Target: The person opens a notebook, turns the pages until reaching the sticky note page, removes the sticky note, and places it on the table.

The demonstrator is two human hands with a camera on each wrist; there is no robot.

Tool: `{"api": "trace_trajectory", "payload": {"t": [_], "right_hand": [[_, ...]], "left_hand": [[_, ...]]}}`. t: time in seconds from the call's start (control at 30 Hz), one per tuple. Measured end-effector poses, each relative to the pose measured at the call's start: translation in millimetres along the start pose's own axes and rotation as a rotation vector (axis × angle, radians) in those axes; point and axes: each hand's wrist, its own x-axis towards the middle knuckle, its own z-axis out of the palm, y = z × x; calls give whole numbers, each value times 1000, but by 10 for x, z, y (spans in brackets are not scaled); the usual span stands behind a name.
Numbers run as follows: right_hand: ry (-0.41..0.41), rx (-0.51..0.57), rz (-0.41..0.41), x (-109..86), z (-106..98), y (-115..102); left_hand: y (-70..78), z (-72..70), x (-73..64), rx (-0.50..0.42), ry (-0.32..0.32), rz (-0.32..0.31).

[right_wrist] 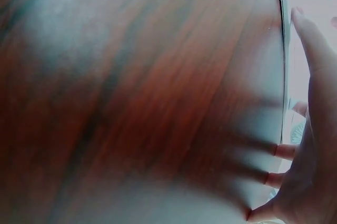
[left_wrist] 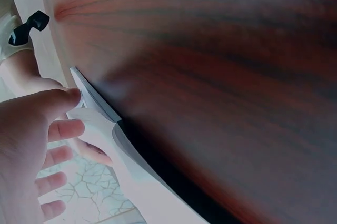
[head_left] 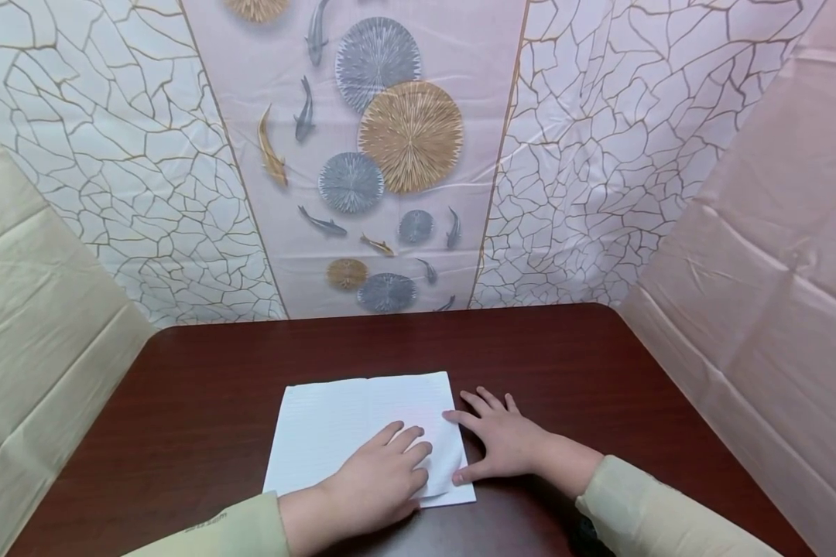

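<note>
An open notebook [head_left: 327, 425] with white ruled pages lies on the dark table; in the left wrist view its pages [left_wrist: 142, 176] rise in a curve by the spine. Over the lower part of the right-hand page is my left hand [head_left: 379, 480], its fingers loosely bent and spread, gripping nothing. That page bows up a little near its lower right corner. My right hand [head_left: 505, 441] is spread at the notebook's right edge. Its thumb and index fingertip reach onto the page's edge, while the other fingers [right_wrist: 274, 179] rest on the wood beside it.
The reddish-brown table [head_left: 216, 356] extends behind and to both sides of the notebook. A patterned cloth [head_left: 404, 232] hangs at its back edge, with plain beige cloths [head_left: 759, 309] along the sides. Something black [head_left: 585, 534] shows under the right sleeve.
</note>
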Motion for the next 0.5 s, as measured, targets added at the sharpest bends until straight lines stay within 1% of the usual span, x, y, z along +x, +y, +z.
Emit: {"api": "trace_trajectory", "payload": {"t": [0.27, 0.5], "right_hand": [[11, -13, -25, -44, 22, 21], [25, 6, -30, -61, 36, 56]], "left_hand": [[21, 31, 1, 5, 24, -10], [41, 35, 8, -12, 17, -43]]}}
